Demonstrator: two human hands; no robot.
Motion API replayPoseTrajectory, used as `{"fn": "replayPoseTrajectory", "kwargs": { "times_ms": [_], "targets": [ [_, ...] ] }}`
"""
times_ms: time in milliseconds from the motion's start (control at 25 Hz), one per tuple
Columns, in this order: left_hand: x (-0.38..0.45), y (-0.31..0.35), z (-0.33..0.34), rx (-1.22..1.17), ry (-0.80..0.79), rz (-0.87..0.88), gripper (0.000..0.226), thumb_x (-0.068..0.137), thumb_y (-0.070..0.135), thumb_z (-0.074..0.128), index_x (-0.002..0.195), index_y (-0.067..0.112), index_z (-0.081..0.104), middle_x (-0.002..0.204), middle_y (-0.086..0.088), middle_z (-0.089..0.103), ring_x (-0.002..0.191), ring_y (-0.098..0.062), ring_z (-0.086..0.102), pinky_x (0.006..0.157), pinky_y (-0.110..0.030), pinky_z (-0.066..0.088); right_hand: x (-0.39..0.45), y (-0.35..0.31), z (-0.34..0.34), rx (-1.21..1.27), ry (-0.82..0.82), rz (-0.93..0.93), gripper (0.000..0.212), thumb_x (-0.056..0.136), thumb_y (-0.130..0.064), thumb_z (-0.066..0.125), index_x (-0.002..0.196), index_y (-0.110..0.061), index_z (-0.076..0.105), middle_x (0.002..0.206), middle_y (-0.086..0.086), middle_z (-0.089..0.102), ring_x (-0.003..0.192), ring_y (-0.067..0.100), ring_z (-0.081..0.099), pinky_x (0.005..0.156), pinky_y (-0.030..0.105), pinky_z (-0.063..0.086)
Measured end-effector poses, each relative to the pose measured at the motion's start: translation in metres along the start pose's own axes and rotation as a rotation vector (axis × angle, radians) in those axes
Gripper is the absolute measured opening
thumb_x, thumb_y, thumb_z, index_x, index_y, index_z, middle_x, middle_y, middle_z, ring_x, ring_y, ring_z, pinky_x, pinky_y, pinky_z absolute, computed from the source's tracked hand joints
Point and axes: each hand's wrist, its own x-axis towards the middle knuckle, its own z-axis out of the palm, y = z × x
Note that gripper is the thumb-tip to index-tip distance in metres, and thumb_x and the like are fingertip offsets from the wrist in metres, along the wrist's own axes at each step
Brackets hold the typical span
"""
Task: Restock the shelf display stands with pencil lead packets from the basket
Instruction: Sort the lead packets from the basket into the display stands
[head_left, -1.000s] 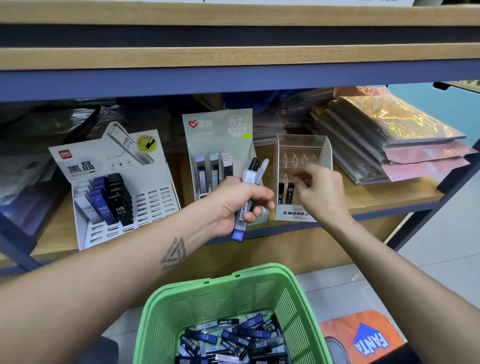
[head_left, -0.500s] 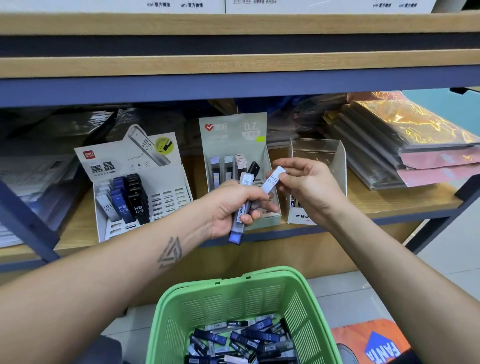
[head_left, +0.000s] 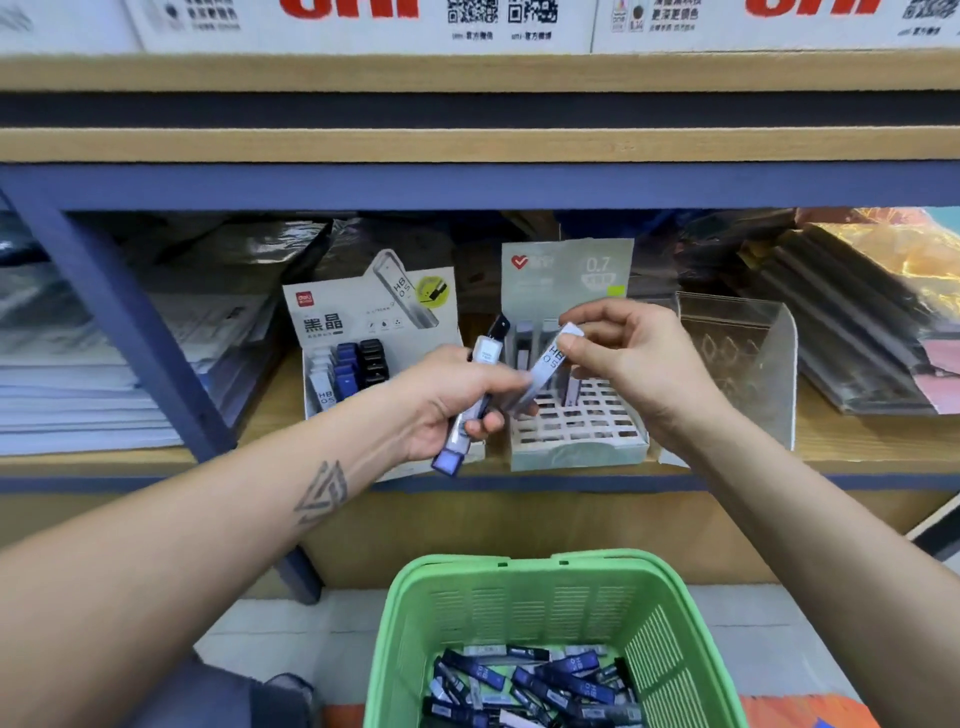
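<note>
Wooden shelves (head_left: 467, 145) on a blue frame fill the top of the frame, with white cartons (head_left: 363, 21) printed "uni" in red and QR codes along the upper edge. On the lower shelf at centre we see three stands: a grey Deli stand (head_left: 363, 322) reading "黑晶" and "HB 0.5", partly filled with white, blue and black packets; a green-grey stand (head_left: 566, 275) marked "0.7" with a red heart logo; and a clear stand (head_left: 743, 353) to its right. Stacked paper sits at left, shiny foil folders (head_left: 893, 270) at right.

Our left hand (head_left: 447, 400) is closed around a few packets (head_left: 475, 400), one blue cap poking out below. Our right hand (head_left: 628, 358) pinches the top of a white packet (head_left: 545, 369) marked "HB 0.5", in front of the 0.7 stand; its lower end touches the left hand.

At bottom centre, the green basket (head_left: 519, 603) holds many more blue, black and white packets
</note>
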Motion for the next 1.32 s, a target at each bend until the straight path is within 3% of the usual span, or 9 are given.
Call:
{"fn": "replayPoseTrajectory", "kwargs": {
  "times_ms": [160, 240, 320, 440, 560, 640, 840, 1120, 1320],
  "targets": [
    [-0.022, 0.002, -0.059, -0.007, 0.146, -0.055, 0.015, 0.093, 0.016, 0.068, 0.096, 0.004, 0.059, 0.073, -0.012, 0.060, 0.038, -0.009, 0.040, 0.030, -0.015, 0.027, 0.010, -0.015, 0.053, -0.123, -0.052, -0.066, 0.016, 0.088, -0.003, 0.075, 0.102, -0.010, 0.074, 0.093, 0.015, 0.074, 0.086, 0.029, 0.073, 0.080, 0.039, 0.063],
    [-0.036, 0.004, -0.089, -0.075, 0.184, -0.103, 0.018, 0.094, 0.018, 0.061, 0.081, 0.008, 0.054, 0.061, -0.007, 0.051, 0.039, -0.010, 0.040, 0.031, -0.014, 0.026, 0.017, -0.017, 0.084, -0.194, -0.092, -0.097, 0.016, 0.088, -0.005, 0.074, 0.103, -0.011, 0.074, 0.094, 0.013, 0.073, 0.085, 0.029, 0.073, 0.082, 0.044, 0.062],
    [-0.050, 0.008, -0.115, -0.176, 0.204, -0.147, 0.017, 0.092, 0.015, 0.055, 0.078, 0.007, 0.052, 0.062, -0.007, 0.048, 0.044, -0.013, 0.041, 0.034, -0.015, 0.027, 0.023, -0.019, 0.108, -0.284, -0.116, -0.133, 0.017, 0.089, -0.011, 0.074, 0.106, -0.015, 0.074, 0.095, 0.004, 0.073, 0.086, 0.024, 0.073, 0.086, 0.045, 0.060],
    [-0.068, 0.006, -0.149, -0.276, 0.183, -0.150, 0.005, 0.092, 0.003, 0.048, 0.090, 0.005, 0.052, 0.068, -0.010, 0.051, 0.051, -0.014, 0.045, 0.039, -0.017, 0.033, 0.028, -0.022, 0.139, -0.401, -0.149, -0.184, 0.020, 0.092, -0.015, 0.072, 0.111, -0.019, 0.073, 0.101, -0.006, 0.071, 0.086, 0.013, 0.071, 0.087, 0.039, 0.059],
    [-0.075, 0.001, -0.170, -0.340, 0.186, -0.122, 0.011, 0.098, -0.003, 0.044, 0.103, 0.003, 0.052, 0.070, -0.011, 0.055, 0.052, -0.014, 0.052, 0.042, -0.017, 0.041, 0.025, -0.023, 0.159, -0.492, -0.169, -0.224, 0.021, 0.091, -0.013, 0.073, 0.112, -0.018, 0.073, 0.096, -0.010, 0.067, 0.083, 0.006, 0.067, 0.081, 0.024, 0.056],
    [-0.075, 0.002, -0.174, -0.329, 0.219, -0.101, 0.010, 0.101, 0.001, 0.046, 0.098, -0.002, 0.056, 0.071, -0.012, 0.057, 0.052, -0.014, 0.057, 0.044, -0.017, 0.046, 0.025, -0.023, 0.167, -0.511, -0.172, -0.243, 0.019, 0.089, -0.012, 0.075, 0.107, -0.017, 0.073, 0.089, -0.012, 0.065, 0.082, 0.003, 0.064, 0.076, 0.018, 0.052],
    [-0.075, 0.000, -0.178, -0.230, 0.301, -0.105, 0.018, 0.100, 0.014, 0.058, 0.088, 0.001, 0.060, 0.061, -0.009, 0.058, 0.047, -0.015, 0.062, 0.039, -0.021, 0.049, 0.028, -0.020, 0.197, -0.550, -0.187, -0.298, 0.015, 0.086, -0.013, 0.078, 0.097, -0.021, 0.071, 0.083, -0.011, 0.067, 0.081, 0.005, 0.064, 0.072, 0.018, 0.048],
    [-0.072, -0.001, -0.178, -0.155, 0.364, -0.109, 0.029, 0.104, 0.019, 0.052, 0.077, 0.007, 0.053, 0.057, -0.004, 0.049, 0.035, -0.008, 0.045, 0.031, -0.014, 0.032, 0.036, -0.008, 0.218, -0.619, -0.187, -0.323, 0.015, 0.084, -0.017, 0.080, 0.095, -0.024, 0.071, 0.085, -0.008, 0.070, 0.081, 0.010, 0.064, 0.078, 0.039, 0.058],
    [-0.070, -0.002, -0.178, -0.192, 0.325, -0.150, 0.026, 0.104, 0.015, 0.045, 0.080, 0.006, 0.050, 0.064, -0.008, 0.050, 0.040, -0.011, 0.047, 0.032, -0.015, 0.034, 0.037, -0.006, 0.220, -0.670, -0.224, -0.351, 0.013, 0.082, -0.015, 0.080, 0.087, -0.022, 0.071, 0.082, -0.004, 0.071, 0.080, 0.016, 0.065, 0.075, 0.041, 0.056]
  ]
}}
